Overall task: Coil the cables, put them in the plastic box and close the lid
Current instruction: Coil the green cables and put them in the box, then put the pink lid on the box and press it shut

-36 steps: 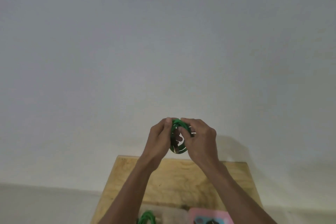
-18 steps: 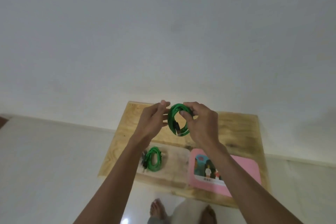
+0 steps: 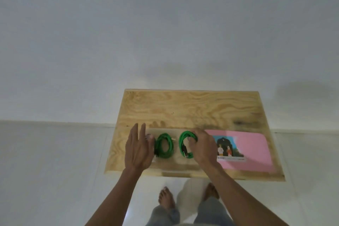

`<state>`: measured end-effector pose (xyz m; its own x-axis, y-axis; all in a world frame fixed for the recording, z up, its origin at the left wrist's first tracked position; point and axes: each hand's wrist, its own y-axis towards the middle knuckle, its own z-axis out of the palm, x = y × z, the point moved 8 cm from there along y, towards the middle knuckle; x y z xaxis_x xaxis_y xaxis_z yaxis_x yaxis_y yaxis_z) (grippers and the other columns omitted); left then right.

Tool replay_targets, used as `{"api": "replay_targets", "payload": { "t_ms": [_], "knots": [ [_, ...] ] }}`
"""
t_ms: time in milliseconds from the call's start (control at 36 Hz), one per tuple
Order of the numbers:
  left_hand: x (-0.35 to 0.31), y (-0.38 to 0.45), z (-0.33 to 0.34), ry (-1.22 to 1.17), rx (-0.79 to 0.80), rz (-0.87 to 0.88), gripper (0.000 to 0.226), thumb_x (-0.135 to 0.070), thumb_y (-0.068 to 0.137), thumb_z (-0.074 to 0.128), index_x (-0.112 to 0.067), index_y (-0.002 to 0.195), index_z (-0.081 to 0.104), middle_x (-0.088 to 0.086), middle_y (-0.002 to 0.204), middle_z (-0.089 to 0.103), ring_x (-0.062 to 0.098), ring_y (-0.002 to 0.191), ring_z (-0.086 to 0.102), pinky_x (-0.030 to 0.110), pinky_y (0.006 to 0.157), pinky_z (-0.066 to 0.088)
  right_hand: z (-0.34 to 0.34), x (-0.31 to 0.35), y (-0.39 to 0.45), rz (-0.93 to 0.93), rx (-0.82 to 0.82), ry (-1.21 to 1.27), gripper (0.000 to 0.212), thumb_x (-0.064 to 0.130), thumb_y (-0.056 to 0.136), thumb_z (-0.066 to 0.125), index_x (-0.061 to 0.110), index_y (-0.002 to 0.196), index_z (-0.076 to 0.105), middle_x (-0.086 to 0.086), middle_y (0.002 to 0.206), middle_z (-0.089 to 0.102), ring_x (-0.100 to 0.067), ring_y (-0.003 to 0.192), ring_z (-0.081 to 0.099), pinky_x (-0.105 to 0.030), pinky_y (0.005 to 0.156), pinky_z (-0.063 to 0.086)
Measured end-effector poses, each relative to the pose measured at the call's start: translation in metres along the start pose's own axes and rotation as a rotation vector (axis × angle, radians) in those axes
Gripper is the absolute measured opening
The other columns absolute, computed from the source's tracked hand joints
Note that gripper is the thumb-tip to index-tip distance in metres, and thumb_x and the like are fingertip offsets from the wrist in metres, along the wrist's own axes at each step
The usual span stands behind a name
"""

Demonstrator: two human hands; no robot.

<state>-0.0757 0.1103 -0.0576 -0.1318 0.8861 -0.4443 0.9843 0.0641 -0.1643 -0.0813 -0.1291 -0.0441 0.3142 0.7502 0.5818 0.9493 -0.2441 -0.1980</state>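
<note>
Two coiled green cables are inside a clear plastic box (image 3: 165, 168) on the wooden table (image 3: 192, 110). One coiled cable (image 3: 163, 146) lies in the box's left half. My right hand (image 3: 202, 147) grips the other coiled cable (image 3: 183, 143) and holds it down in the box's right half. My left hand (image 3: 137, 147) hovers flat with fingers apart at the box's left end, holding nothing. A pink lid (image 3: 251, 150) with a picture on it lies on the table just right of the box.
The table stands against a white wall (image 3: 165, 33). Its far half is bare wood. My bare feet (image 3: 166, 198) are on the white floor below the table's near edge.
Both hands came down from in front of the wall to the box. My left hand let go of the coil, and my right hand carried it down into the box beside the first coil.
</note>
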Motion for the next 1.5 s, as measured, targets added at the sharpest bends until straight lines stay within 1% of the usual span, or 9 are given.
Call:
{"api": "replay_targets", "payload": {
  "t_ms": [111, 222, 583, 694, 861, 1056, 1167, 1389, 1500],
  "knots": [
    [0.011, -0.003, 0.015, -0.024, 0.013, 0.057, 0.08, -0.061, 0.096, 0.008, -0.014, 0.159, 0.023, 0.01, 0.168, 0.014, 0.025, 0.155, 0.008, 0.041, 0.123, 0.016, 0.016, -0.005, 0.003, 0.046, 0.048, -0.079, 0.027, 0.016, 0.089, 0.058, 0.017, 0.115, 0.066, -0.008, 0.111, 0.07, -0.03, 0.099, 0.065, -0.032, 0.069, 0.043],
    [0.018, 0.0, 0.027, 0.002, 0.044, 0.104, 0.082, -0.063, 0.096, 0.001, -0.014, 0.16, 0.016, 0.005, 0.169, 0.006, 0.019, 0.156, -0.003, 0.033, 0.124, 0.003, 0.032, -0.007, 0.008, 0.078, 0.072, -0.062, 0.03, 0.015, 0.09, 0.058, 0.015, 0.119, 0.064, -0.011, 0.116, 0.069, -0.031, 0.104, 0.063, -0.037, 0.082, 0.048],
    [0.026, -0.003, 0.045, 0.158, 0.069, 0.087, 0.067, -0.055, 0.102, 0.007, -0.023, 0.161, 0.001, 0.0, 0.169, -0.008, 0.02, 0.155, -0.013, 0.05, 0.125, 0.011, 0.057, -0.017, 0.008, 0.176, 0.088, -0.093, 0.031, 0.014, 0.098, 0.049, 0.021, 0.127, 0.056, -0.013, 0.125, 0.064, -0.034, 0.114, 0.059, -0.04, 0.087, 0.047],
    [0.027, -0.002, 0.045, 0.149, 0.068, 0.085, 0.067, -0.055, 0.102, 0.009, -0.023, 0.161, 0.004, 0.0, 0.169, -0.006, 0.02, 0.155, -0.011, 0.051, 0.124, 0.013, 0.055, -0.014, 0.006, 0.166, 0.1, -0.129, 0.035, 0.01, 0.096, 0.052, 0.013, 0.131, 0.051, -0.016, 0.122, 0.063, -0.036, 0.111, 0.061, -0.043, 0.085, 0.05],
    [0.025, -0.001, 0.041, 0.124, 0.064, 0.082, 0.068, -0.056, 0.101, 0.008, -0.023, 0.161, 0.008, 0.0, 0.169, -0.003, 0.019, 0.155, -0.01, 0.051, 0.124, 0.015, 0.037, -0.007, 0.001, 0.129, 0.066, -0.021, 0.022, 0.01, 0.09, 0.058, 0.009, 0.112, 0.062, -0.016, 0.108, 0.069, -0.036, 0.1, 0.064, -0.044, 0.08, 0.054],
    [0.013, 0.0, 0.028, 0.058, 0.028, 0.052, 0.069, -0.055, 0.101, 0.012, -0.019, 0.159, 0.022, 0.005, 0.169, 0.008, 0.022, 0.156, -0.002, 0.052, 0.124, 0.011, -0.016, -0.01, 0.006, 0.081, -0.066, 0.18, 0.034, 0.007, 0.094, 0.06, 0.008, 0.127, 0.063, -0.014, 0.114, 0.071, -0.024, 0.103, 0.067, -0.025, 0.085, 0.049],
    [-0.016, 0.001, 0.019, 0.025, -0.022, 0.059, 0.067, -0.053, 0.101, 0.018, -0.016, 0.156, 0.031, 0.01, 0.167, 0.019, 0.026, 0.155, 0.009, 0.053, 0.124, 0.014, -0.049, -0.02, 0.018, 0.051, -0.117, 0.224, 0.034, 0.007, 0.093, 0.061, 0.008, 0.127, 0.063, -0.01, 0.109, 0.071, -0.015, 0.089, 0.062, -0.021, 0.078, 0.044],
    [-0.144, -0.002, 0.041, -0.075, -0.093, 0.205, 0.055, -0.041, 0.101, 0.042, -0.01, 0.146, 0.046, 0.017, 0.157, 0.039, 0.036, 0.144, 0.036, 0.053, 0.116, 0.032, -0.117, -0.106, 0.034, 0.11, -0.17, 0.259, 0.029, 0.004, 0.092, 0.062, 0.008, 0.12, 0.065, -0.011, 0.112, 0.071, -0.019, 0.085, 0.061, -0.023, 0.078, 0.044],
    [-0.214, -0.013, 0.084, -0.097, -0.023, 0.243, 0.051, -0.034, 0.103, 0.049, -0.008, 0.147, 0.043, 0.017, 0.158, 0.037, 0.034, 0.145, 0.034, 0.046, 0.118, 0.028, -0.144, -0.167, 0.033, 0.157, -0.158, 0.157, 0.025, 0.006, 0.09, 0.065, 0.011, 0.115, 0.067, -0.008, 0.11, 0.071, -0.023, 0.088, 0.066, -0.023, 0.078, 0.045]
  ]
}}
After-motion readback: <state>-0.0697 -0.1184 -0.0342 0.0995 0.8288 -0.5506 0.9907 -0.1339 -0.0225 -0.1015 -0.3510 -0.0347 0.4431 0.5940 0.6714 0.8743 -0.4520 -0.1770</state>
